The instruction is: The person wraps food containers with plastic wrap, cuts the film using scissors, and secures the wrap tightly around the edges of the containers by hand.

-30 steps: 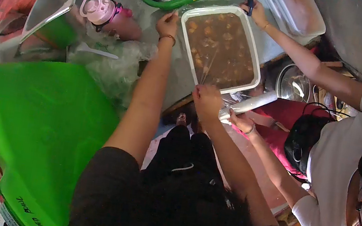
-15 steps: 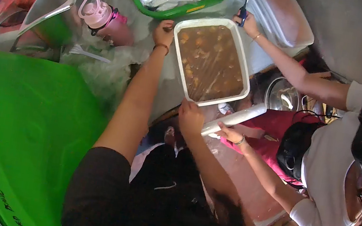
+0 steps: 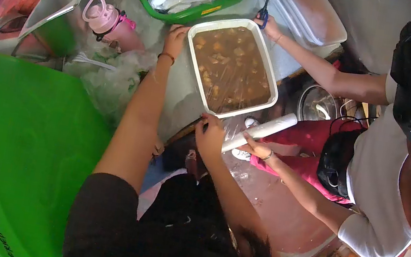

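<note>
A white rectangular tub (image 3: 274,85) holds a brown, chunky stew (image 3: 234,63), with clear plastic wrap (image 3: 220,92) stretched over it. At the tub's upper left corner, my left hand (image 3: 175,40) is closed, its fingertips gathered at the rim where the film is hard to see. My right hand (image 3: 209,137) pinches the wrap just below the near left corner. To the right, another person's hand (image 3: 254,146) grips a roll of plastic wrap (image 3: 261,133). That person's other hand (image 3: 270,27) holds dark-handled scissors (image 3: 262,18) by the tub's far right corner.
Behind the tub sits a green basin (image 3: 191,13) of plastic cutlery. Lidded containers (image 3: 312,13) are stacked at the back right. A pink bottle (image 3: 112,22), a white fork (image 3: 95,62) and a metal pan (image 3: 55,10) lie leftward, above a large green lid (image 3: 24,153).
The view has shifted slightly, moving most things left and up. My right hand has moved a little down from the tub's rim. The other person still holds the roll and scissors.
</note>
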The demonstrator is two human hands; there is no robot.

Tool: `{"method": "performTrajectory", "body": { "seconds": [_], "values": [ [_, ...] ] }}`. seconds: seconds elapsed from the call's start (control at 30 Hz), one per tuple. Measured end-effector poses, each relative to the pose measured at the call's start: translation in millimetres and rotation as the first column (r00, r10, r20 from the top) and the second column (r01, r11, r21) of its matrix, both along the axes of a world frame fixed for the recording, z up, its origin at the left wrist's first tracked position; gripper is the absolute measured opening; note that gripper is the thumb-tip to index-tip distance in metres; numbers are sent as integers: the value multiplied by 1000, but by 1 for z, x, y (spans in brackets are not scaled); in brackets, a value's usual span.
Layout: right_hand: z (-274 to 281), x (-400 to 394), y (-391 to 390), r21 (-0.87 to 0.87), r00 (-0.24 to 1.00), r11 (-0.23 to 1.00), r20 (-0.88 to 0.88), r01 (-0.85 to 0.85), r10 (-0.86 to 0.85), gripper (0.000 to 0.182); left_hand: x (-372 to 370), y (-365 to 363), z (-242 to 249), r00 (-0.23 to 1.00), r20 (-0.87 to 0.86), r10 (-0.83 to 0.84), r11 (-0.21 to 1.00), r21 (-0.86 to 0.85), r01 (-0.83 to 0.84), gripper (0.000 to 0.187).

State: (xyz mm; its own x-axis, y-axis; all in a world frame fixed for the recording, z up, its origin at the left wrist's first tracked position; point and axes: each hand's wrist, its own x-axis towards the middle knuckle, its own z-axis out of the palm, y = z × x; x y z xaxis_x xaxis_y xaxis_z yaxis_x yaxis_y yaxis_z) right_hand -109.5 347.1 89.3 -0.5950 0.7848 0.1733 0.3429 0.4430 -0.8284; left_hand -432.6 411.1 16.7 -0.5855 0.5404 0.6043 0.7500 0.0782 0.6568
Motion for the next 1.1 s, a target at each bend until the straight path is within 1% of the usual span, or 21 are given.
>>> {"method": "performTrajectory", "body": {
  "seconds": [0.03,0.07,0.13,0.17,0.23,0.3,0.33,0.37,0.43,0.5,0.53,0.57,0.63,0.67,0.7,0.73,0.8,0.83,0.93,1.03,1.1],
  "values": [
    [-2,0,5,-17,999,999,-27,-40,39,17,-3,1,-6,996,-88,5,1000,17,-4,19],
    [-2,1,10,-70,998,996,-11,-57,56,16,9,3,14,996,50,68,995,-71,-64,24],
    [2,1,19,-177,995,980,23,-88,94,16,30,9,50,927,303,222,954,-266,-142,37],
    [11,0,27,-207,975,968,136,-145,175,17,29,14,43,912,295,284,927,-329,-182,39],
    [28,-5,47,-284,878,928,345,-240,332,19,27,26,27,877,265,402,855,-450,-256,42],
    [28,-20,89,-384,896,876,209,-293,392,23,24,25,17,853,377,361,914,-326,-243,36],
    [48,-33,112,-262,910,915,201,-307,363,22,24,24,12,838,430,335,935,-258,-241,32],
    [71,-50,136,-135,922,939,190,-315,337,22,27,22,16,840,426,337,935,-257,-244,33],
    [73,-90,188,67,945,959,199,-277,259,20,36,14,37,843,418,337,934,-260,-245,34],
    [36,-137,250,363,945,875,58,-320,322,20,29,13,35,846,429,317,932,-309,-192,33],
    [20,-157,273,451,938,830,59,-330,341,20,25,11,33,848,433,306,928,-335,-164,33],
    [10,-173,290,533,931,778,58,-333,359,21,23,10,32,824,479,303,929,-341,-144,32],
    [7,-190,311,416,873,770,293,-483,389,21,22,9,32,771,567,290,933,-346,-97,29],
    [1,-199,321,343,821,765,403,-545,404,21,20,10,30,794,532,294,928,-357,-104,28],
    [-13,-211,332,290,793,784,480,-548,377,23,19,11,30,815,497,297,923,-367,-113,27],
    [-11,-213,332,234,775,794,487,-561,404,24,17,12,27,835,461,300,918,-377,-122,26],
    [-3,-217,335,121,737,804,497,-582,459,27,12,16,24,870,450,201,956,-284,-75,26],
    [15,-216,328,79,689,801,565,-594,455,31,8,20,22,885,441,151,971,-234,-49,26],
    [-6,-229,339,38,605,685,504,-728,616,39,-8,34,21,897,395,-196,969,-63,239,21],
    [-19,-227,336,-102,646,703,320,-704,693,44,10,52,44,802,597,-20,949,-242,204,23],
    [-25,-234,341,-89,622,712,421,-696,660,50,20,60,71,781,611,132,916,-376,139,29]
  ]
}}
